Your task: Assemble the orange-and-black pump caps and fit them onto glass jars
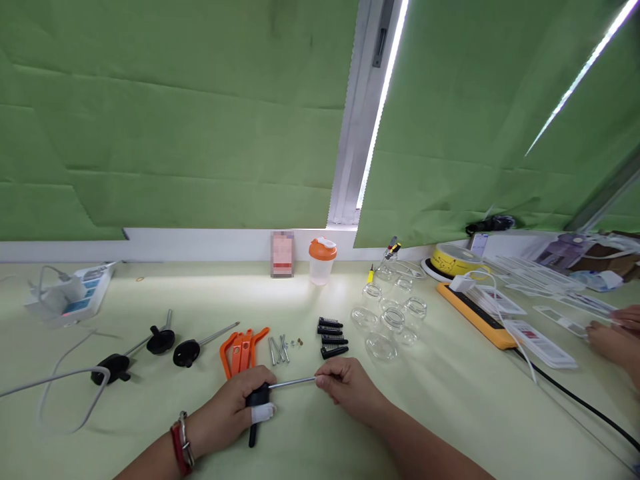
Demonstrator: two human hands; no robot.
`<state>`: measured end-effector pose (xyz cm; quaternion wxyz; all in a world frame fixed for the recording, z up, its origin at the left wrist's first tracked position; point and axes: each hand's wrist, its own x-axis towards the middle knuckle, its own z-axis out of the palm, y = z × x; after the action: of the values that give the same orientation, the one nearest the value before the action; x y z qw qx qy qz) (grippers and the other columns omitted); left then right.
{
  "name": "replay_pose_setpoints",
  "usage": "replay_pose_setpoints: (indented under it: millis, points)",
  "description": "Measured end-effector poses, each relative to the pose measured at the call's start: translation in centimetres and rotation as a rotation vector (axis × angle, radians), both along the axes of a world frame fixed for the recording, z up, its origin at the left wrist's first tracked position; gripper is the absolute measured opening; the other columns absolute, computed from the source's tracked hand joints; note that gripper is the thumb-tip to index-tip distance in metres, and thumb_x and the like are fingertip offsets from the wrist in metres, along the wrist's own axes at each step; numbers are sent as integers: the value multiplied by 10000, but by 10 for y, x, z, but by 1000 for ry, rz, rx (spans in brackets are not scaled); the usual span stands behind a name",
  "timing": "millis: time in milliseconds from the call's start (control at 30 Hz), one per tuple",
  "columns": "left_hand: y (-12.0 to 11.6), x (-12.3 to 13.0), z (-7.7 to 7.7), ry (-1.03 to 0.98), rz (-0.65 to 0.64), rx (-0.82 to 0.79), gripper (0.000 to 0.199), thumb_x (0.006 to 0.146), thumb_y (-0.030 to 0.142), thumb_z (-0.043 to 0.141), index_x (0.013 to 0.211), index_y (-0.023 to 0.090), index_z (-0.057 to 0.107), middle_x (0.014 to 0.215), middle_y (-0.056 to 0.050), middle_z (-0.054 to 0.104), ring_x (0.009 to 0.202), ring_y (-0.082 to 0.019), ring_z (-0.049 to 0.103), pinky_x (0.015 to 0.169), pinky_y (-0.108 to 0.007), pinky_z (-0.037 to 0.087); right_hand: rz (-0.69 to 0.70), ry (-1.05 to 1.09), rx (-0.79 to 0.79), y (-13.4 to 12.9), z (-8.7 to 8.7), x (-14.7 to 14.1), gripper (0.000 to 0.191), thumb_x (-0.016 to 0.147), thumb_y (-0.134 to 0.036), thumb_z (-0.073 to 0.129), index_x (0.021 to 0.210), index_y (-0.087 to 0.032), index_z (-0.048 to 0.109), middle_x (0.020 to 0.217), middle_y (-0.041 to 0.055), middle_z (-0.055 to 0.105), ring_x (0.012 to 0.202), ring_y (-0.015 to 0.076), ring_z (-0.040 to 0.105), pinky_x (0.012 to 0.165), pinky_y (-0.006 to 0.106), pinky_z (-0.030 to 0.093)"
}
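My left hand [235, 403], with a white wrap on one finger, is closed around the black body of a tool [259, 397]. From it a thin metal rod [295, 383] points right, and my right hand [350, 389] pinches its far end. Behind my left hand lie orange plastic parts [243, 352]. Several silver screws [279, 350] and a few tiny pieces [299, 342] are beside them. Farther right several black ribbed parts [333, 338] form a column. More black-headed tools with metal rods [187, 353] rest at the left.
Several clear glass cups [383, 346], an orange-lidded cup [321, 261], an orange power strip [480, 319] with cables and a yellow tape roll [454, 260] stand on the table. A white socket box [90, 293] is far left. Another person's hands [615, 340] are at the right edge.
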<state>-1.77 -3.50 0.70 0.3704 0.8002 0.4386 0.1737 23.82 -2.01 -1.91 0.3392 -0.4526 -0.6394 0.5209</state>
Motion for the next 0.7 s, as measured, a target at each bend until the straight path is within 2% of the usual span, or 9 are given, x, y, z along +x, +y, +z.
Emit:
replay_pose_setpoints:
  millis: [200, 333, 567, 700]
  points:
    - [1, 0, 0, 1, 2, 3, 211, 814, 391, 528, 941, 224, 547, 867, 4, 559, 776, -154, 494, 705, -257, 411, 15, -52, -7, -1, 1, 0, 321, 782, -451, 549, 646, -161, 570, 540, -35, 408, 482, 84, 377, 460, 206, 314]
    - [-1, 0, 1, 2, 6, -1, 201, 813, 381, 532, 935, 222, 548, 866, 3, 555, 783, -156, 496, 716, -260, 414, 24, -101, 28, -1, 2, 0, 352, 812, -463, 504, 658, -156, 581, 531, -31, 415, 491, 91, 380, 464, 208, 297]
    - [0, 0, 1, 2, 12, -9, 193, 813, 362, 527, 947, 225, 546, 871, 4, 561, 784, -157, 497, 721, -265, 419, 29, -105, 38, 2, -4, 1, 432, 840, -529, 441, 684, -155, 590, 569, -25, 433, 502, 89, 397, 472, 203, 320]
    - [0, 0, 0, -2, 13, -6, 198, 815, 372, 529, 948, 226, 545, 872, 3, 559, 787, -158, 498, 724, -266, 420, 15, -67, -11, 1, -4, 0, 442, 834, -554, 433, 715, -155, 581, 569, -27, 434, 501, 90, 402, 475, 206, 350]
